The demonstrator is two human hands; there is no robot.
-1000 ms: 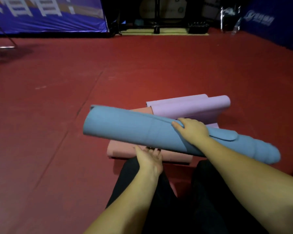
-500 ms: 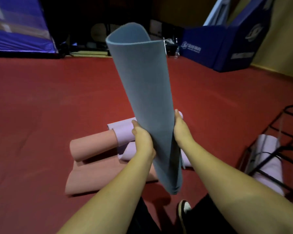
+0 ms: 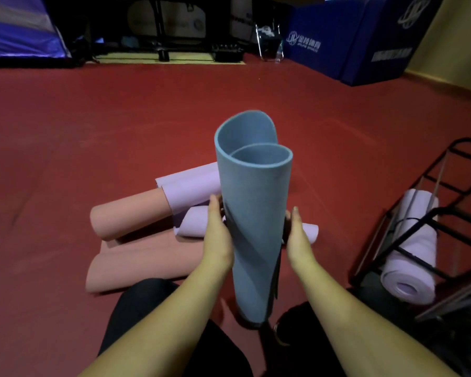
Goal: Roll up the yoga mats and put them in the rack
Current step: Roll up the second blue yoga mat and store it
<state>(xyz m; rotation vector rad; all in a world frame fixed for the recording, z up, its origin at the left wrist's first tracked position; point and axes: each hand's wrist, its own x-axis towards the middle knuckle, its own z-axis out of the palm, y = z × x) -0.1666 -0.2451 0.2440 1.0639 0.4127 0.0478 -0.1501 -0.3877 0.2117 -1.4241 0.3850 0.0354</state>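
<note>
Since 0.5 s ago the blue mat (image 3: 252, 227) has dropped lower, upright w/ its bottom end near the floor betw. the knees. Left hand (image 3: 217, 239) & right hand (image 3: 297, 238) press its sides, fingers straight. Pink mat (image 3: 131, 216) & lilac mat (image 3: 191, 190) lie behind-left of it; rack (image 3: 443, 213) well to its right.

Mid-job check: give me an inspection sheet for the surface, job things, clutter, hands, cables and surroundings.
Surface: red floor, a seam at left.
Job's things: blue mat loosely rolled, upright, lower end near the floor; pink mats and lilac mats piled behind; black rack at right holds one rolled lilac mat.
Clutter: nothing seen.
Hands: left hand and right hand press the blue mat's sides, fingers straight.
Cables: nothing seen.
Surroundings: blue padded blocks, dark equipment along the far wall.
</note>
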